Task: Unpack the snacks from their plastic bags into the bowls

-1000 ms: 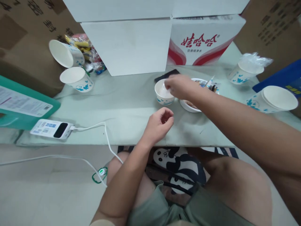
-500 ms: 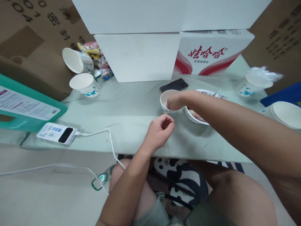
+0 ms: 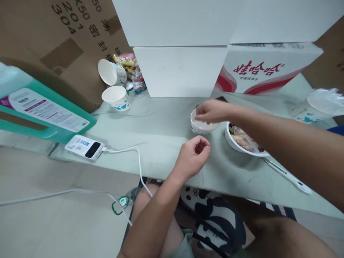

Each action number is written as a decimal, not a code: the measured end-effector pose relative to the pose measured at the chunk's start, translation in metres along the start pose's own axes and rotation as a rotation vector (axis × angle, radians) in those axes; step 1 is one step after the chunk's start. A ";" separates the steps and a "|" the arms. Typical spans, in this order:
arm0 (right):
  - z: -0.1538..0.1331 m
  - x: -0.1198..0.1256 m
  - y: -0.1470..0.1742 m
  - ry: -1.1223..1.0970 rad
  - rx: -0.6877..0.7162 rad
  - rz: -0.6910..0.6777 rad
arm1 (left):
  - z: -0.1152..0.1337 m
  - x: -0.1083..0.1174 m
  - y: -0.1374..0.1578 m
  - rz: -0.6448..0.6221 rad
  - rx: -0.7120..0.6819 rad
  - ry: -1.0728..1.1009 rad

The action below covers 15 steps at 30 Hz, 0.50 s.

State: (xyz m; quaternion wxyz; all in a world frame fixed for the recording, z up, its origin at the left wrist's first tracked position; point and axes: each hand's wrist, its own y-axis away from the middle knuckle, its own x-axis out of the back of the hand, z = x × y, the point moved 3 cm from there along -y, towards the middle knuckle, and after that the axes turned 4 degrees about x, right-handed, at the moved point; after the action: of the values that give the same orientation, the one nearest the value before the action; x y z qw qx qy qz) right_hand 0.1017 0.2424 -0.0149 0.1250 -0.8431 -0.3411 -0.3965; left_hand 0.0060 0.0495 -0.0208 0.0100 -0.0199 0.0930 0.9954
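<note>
A white paper cup with a blue pattern (image 3: 202,130) stands on the table in front of me. My right hand (image 3: 211,111) is over its rim, slightly blurred, with thumb and fingers pinched together. What they hold, if anything, cannot be made out. Just in front of the cup, my left hand (image 3: 192,154) hovers apart from it, fingers curled to the thumb around a hollow with nothing visible inside. Under my right forearm is a white bowl (image 3: 230,140) containing pale and dark red pieces, partly hidden by the arm.
Two paper cups (image 3: 116,98) and wrapped sweets (image 3: 135,73) are at the back left. A green jug (image 3: 61,122) and a white power bank (image 3: 80,145) with a cable stand left. White cartons (image 3: 180,71) line the back. A slim white tool (image 3: 288,175) lies right.
My right hand has risen from inside the cup to above its rim. The left hand keeps its curled pose. The view has shifted, revealing the slim white tool and more of the bowl.
</note>
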 end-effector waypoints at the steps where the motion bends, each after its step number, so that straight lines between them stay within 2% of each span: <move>1: -0.003 0.014 -0.003 0.067 -0.035 0.071 | 0.001 0.001 0.000 0.002 -0.003 0.009; 3: -0.003 0.039 -0.008 0.299 -0.117 0.223 | 0.002 0.001 0.000 0.009 -0.010 0.020; 5: 0.008 0.054 -0.013 0.527 -0.189 0.244 | 0.003 0.002 -0.001 0.017 -0.013 0.021; 8: 0.035 0.055 -0.020 0.708 -0.257 0.065 | 0.004 0.002 -0.002 0.019 -0.003 0.015; 12: 0.057 0.042 -0.029 0.916 -0.267 -0.212 | 0.003 -0.001 -0.005 0.020 0.004 -0.008; 15: 0.061 0.035 -0.037 0.870 -0.273 -0.292 | 0.003 -0.002 -0.008 0.027 0.010 -0.018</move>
State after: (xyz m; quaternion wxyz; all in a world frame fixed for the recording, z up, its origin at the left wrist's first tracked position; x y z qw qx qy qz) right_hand 0.1285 0.3155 -0.0302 0.0874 -0.5510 -0.3168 -0.7671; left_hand 0.0080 0.0578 -0.0194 -0.0023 -0.0098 0.0984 0.9951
